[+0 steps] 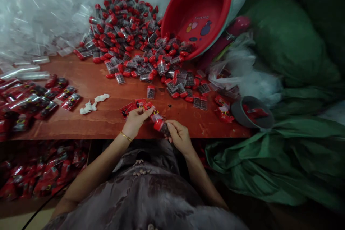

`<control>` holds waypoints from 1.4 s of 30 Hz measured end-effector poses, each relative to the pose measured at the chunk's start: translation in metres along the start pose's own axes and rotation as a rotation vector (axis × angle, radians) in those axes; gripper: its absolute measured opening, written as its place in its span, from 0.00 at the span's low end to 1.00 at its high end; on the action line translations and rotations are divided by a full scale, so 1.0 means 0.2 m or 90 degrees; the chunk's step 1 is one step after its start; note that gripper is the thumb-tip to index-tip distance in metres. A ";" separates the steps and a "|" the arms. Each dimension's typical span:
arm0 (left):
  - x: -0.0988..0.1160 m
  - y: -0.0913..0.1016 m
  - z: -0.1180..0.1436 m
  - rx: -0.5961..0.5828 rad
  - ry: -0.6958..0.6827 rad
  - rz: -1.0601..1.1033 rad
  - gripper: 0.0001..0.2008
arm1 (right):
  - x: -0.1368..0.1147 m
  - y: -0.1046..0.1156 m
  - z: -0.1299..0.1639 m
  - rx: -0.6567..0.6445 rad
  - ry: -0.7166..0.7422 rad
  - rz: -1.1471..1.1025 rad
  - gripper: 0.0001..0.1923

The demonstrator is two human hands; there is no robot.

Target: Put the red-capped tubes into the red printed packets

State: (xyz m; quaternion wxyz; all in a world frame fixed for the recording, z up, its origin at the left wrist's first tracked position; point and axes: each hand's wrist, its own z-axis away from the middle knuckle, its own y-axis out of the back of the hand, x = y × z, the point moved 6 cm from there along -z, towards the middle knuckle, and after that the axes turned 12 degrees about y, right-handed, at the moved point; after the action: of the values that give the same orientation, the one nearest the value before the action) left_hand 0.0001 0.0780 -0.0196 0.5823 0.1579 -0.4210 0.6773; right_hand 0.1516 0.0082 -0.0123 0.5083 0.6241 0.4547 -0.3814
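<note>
L hand (134,121) pinches red printed wrapper (155,116); R hand (180,136) grips dark end of red-capped bottle (159,125). Bottle's btwn hands, tilted, cap twd L, nr table (86,79) edge; can't tell if it's inside wrapper. Bottle pile (118,32) well beyond hands.

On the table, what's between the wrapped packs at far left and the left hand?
Head view: a crumpled white scrap, then red packets right beside the left hand.
</note>
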 end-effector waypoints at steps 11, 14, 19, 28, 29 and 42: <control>-0.02 -0.05 0.04 -0.040 -0.059 0.041 0.20 | 0.02 -0.08 -0.01 0.061 -0.047 -0.072 0.18; -0.05 -0.06 0.05 -0.033 -0.079 0.054 0.19 | 0.01 -0.09 -0.03 0.108 -0.033 -0.068 0.18; -0.10 -0.08 0.06 -0.036 -0.065 0.079 0.19 | -0.01 -0.09 -0.04 0.161 0.016 0.025 0.16; -0.04 -0.08 0.06 -0.080 -0.023 0.112 0.18 | 0.00 -0.21 -0.06 0.098 -0.030 -0.179 0.14; -0.03 -0.08 0.06 -0.076 -0.029 0.118 0.17 | 0.00 -0.22 -0.06 0.070 -0.036 -0.197 0.14; -0.07 -0.10 0.07 -0.121 -0.043 0.094 0.21 | 0.00 -0.22 -0.03 0.172 -0.083 -0.246 0.15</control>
State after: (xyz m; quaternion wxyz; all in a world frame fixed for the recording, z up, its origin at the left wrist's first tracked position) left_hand 0.0181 0.0579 -0.0137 0.5288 0.0932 -0.5132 0.6695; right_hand 0.1096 0.0178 -0.0244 0.3656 0.5620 0.4769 -0.5684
